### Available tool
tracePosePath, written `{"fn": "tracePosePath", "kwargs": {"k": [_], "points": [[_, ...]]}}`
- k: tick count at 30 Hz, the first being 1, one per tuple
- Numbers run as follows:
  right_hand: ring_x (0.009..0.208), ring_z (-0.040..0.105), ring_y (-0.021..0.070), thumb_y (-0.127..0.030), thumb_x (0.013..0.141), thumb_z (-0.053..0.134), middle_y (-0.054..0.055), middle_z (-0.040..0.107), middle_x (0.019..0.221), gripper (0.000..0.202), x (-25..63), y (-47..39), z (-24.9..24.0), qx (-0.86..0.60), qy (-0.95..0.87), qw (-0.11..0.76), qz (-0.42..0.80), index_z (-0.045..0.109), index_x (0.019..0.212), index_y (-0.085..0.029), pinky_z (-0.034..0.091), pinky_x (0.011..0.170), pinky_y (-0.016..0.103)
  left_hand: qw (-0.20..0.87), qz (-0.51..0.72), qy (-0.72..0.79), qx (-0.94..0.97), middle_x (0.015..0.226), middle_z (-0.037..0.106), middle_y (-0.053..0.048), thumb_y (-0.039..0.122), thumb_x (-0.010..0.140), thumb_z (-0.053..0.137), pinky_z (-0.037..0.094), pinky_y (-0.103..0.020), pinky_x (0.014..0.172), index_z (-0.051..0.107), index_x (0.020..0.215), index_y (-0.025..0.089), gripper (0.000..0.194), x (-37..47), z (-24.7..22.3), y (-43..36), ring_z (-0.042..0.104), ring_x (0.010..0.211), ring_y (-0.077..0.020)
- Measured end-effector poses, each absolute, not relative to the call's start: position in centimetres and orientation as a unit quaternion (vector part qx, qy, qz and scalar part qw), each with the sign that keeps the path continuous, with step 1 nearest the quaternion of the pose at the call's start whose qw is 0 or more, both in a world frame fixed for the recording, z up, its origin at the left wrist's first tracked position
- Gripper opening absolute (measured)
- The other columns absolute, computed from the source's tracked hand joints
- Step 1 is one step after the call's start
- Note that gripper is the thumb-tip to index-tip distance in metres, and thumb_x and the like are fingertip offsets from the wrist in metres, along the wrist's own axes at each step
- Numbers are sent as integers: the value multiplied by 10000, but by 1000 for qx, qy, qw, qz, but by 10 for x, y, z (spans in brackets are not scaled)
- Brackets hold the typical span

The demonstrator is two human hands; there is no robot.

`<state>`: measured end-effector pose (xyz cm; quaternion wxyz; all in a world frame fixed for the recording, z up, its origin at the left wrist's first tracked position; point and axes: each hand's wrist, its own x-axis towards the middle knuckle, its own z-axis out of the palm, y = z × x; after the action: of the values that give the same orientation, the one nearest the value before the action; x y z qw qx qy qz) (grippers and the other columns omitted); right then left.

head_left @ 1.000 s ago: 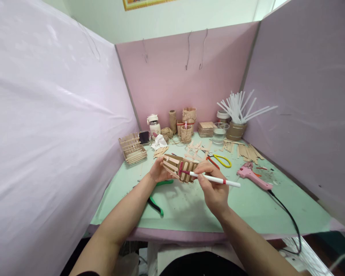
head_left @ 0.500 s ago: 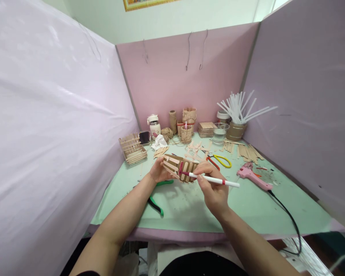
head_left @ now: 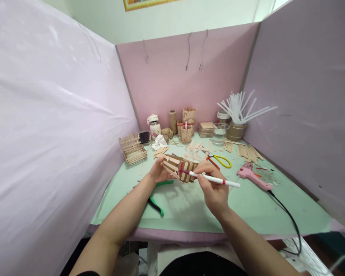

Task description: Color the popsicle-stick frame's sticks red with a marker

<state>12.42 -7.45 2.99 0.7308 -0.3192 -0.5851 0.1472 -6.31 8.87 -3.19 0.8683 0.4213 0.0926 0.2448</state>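
Observation:
My left hand (head_left: 158, 171) is closed around the left end of a cardboard piece faced with wooden craft sticks (head_left: 185, 171), held above the table. One stick on it (head_left: 181, 168) is coloured dark red. In my right hand (head_left: 213, 188) is a white marker pen (head_left: 215, 179) with a red band, gripped like a pencil. Its dark red tip touches or nearly touches the sticks beside the coloured one. My right fingers hide part of the piece's right end. Green-handled pliers (head_left: 155, 206) lie under my left wrist, partly covered.
A pink glue gun (head_left: 254, 176) with a black cord lies at right. Yellow-and-red-handled pliers (head_left: 222, 161) and loose craft sticks (head_left: 248, 152) lie behind. A clear water cup (head_left: 219, 135), twine (head_left: 173, 122) and a stick basket (head_left: 133, 150) stand along the back and left.
The marker tip has shifted very slightly on the craft-stick piece. My left hand and the piece stay in place.

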Motion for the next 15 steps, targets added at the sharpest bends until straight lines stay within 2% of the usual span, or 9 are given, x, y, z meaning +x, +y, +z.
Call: {"fn": "tracePosePath", "kwargs": {"k": [15], "points": [[734, 571, 190, -209, 894, 592, 12, 672, 726, 104, 125, -75, 28, -303, -601, 724, 150, 653, 816, -239, 432, 716, 374, 876, 239, 76, 411, 1162, 760, -123, 560, 786, 690, 504, -430, 922, 692, 1216, 157, 589, -62, -32, 89, 703, 1042, -304]]}}
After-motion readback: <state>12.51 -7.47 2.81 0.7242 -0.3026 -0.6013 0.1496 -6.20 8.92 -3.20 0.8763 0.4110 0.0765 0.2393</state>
